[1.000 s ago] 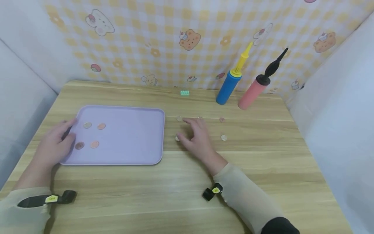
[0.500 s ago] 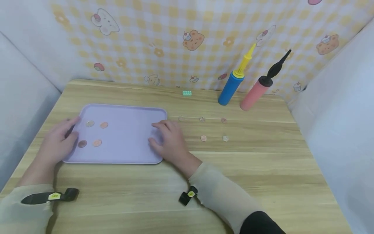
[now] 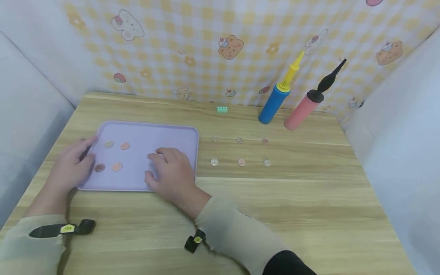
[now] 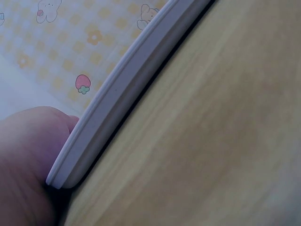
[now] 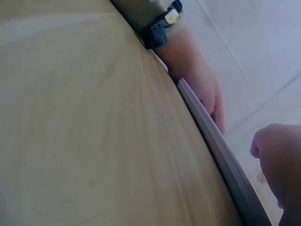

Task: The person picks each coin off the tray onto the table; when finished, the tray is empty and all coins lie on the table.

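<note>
In the head view, my left hand (image 3: 73, 164) rests at the left rim of a lilac tray (image 3: 137, 189), thumb and forefinger spread against it. Four coins lie on the tray near that hand: a silver one (image 3: 109, 144), a copper one (image 3: 125, 146), a dark brown one (image 3: 99, 167) and another copper one (image 3: 117, 167). My right hand (image 3: 173, 175) is over the tray's right half, its fingers loosely bent. A gap shows between thumb and forefinger, with no coin seen in it; the underside of this hand is hidden.
Right of the tray, several more coins lie in two rows, among them a silver coin (image 3: 214, 162) and a copper coin (image 3: 241, 162). Behind stand a blue and yellow hand pump (image 3: 270, 104), a pink and black one (image 3: 300, 112) and a small mint-green toy brick (image 3: 222, 109).
My right hand has swept left from over the loose coins to above the tray, uncovering the coins it had hidden. My left hand stays at the tray rim; the coins on the tray lie as before.
</note>
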A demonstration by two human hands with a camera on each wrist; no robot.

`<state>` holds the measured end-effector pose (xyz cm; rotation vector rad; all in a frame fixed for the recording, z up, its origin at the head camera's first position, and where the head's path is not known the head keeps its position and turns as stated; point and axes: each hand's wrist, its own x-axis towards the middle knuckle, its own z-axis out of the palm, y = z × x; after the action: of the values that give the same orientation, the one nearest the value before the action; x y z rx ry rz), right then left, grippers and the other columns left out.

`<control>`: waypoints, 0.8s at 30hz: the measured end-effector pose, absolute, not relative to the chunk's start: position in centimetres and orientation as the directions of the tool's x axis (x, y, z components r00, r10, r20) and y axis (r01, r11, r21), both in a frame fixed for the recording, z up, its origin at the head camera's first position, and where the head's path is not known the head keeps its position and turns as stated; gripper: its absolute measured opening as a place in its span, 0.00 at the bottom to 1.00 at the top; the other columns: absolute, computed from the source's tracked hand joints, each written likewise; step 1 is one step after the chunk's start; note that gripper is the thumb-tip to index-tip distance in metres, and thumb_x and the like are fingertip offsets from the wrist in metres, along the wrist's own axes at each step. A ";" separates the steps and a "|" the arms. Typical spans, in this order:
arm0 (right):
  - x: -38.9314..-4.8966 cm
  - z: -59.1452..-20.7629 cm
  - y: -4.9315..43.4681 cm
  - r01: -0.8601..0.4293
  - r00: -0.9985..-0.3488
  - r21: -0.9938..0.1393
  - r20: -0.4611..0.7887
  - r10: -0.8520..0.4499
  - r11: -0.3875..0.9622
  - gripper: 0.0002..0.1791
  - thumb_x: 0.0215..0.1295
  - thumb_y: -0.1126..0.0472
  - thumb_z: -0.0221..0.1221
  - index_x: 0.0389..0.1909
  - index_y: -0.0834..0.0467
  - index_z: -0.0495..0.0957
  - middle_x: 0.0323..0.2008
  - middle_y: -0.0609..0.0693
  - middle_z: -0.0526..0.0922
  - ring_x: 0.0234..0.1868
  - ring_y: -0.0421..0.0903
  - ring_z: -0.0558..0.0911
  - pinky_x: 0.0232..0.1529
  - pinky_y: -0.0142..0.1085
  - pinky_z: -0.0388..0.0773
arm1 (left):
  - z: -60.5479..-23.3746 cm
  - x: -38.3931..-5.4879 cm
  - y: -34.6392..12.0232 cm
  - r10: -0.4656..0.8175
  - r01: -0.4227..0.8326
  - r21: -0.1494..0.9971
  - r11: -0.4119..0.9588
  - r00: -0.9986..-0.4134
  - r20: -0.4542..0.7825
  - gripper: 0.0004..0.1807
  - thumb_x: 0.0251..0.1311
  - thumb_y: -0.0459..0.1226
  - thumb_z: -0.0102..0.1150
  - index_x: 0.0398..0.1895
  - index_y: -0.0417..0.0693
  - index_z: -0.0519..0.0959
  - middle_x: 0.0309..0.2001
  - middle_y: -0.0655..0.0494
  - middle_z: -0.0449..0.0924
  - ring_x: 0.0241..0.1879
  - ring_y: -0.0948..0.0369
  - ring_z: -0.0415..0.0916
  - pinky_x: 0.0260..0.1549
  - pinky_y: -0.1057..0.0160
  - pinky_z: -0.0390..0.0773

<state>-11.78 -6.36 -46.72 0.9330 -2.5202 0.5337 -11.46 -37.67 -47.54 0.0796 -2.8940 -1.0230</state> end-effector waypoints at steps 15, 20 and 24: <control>-10.6 -46.4 -13.9 -0.649 -0.727 -0.099 0.373 -0.576 0.755 0.14 0.69 0.44 0.62 0.49 0.40 0.91 0.53 0.41 0.86 0.55 0.42 0.82 0.54 0.37 0.79 | -48.1 -12.0 -37.8 -0.065 0.014 0.643 0.766 -0.993 0.100 0.29 0.79 0.34 0.46 0.81 0.38 0.65 0.77 0.23 0.58 0.77 0.25 0.53 0.76 0.27 0.49; -10.9 -46.2 -15.6 -0.597 -0.793 -0.124 0.240 -0.559 0.793 0.16 0.74 0.41 0.57 0.56 0.34 0.88 0.55 0.40 0.84 0.55 0.41 0.79 0.53 0.34 0.76 | -47.9 -11.8 -37.7 -0.076 0.001 0.637 0.771 -0.993 0.094 0.29 0.78 0.34 0.45 0.80 0.37 0.65 0.77 0.23 0.58 0.78 0.27 0.51 0.76 0.26 0.47; -11.1 -46.2 -16.4 -0.564 -0.824 -0.133 0.159 -0.544 0.815 0.16 0.76 0.41 0.56 0.57 0.30 0.87 0.59 0.39 0.82 0.59 0.40 0.76 0.57 0.34 0.74 | -47.7 -11.7 -37.8 -0.089 -0.015 0.635 0.772 -0.992 0.085 0.29 0.79 0.34 0.44 0.80 0.37 0.64 0.77 0.23 0.57 0.79 0.28 0.49 0.76 0.27 0.46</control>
<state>-11.09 -16.39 -46.25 0.8832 -2.8838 0.2654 -11.73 -37.84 -47.72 0.0838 -2.8528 -1.0206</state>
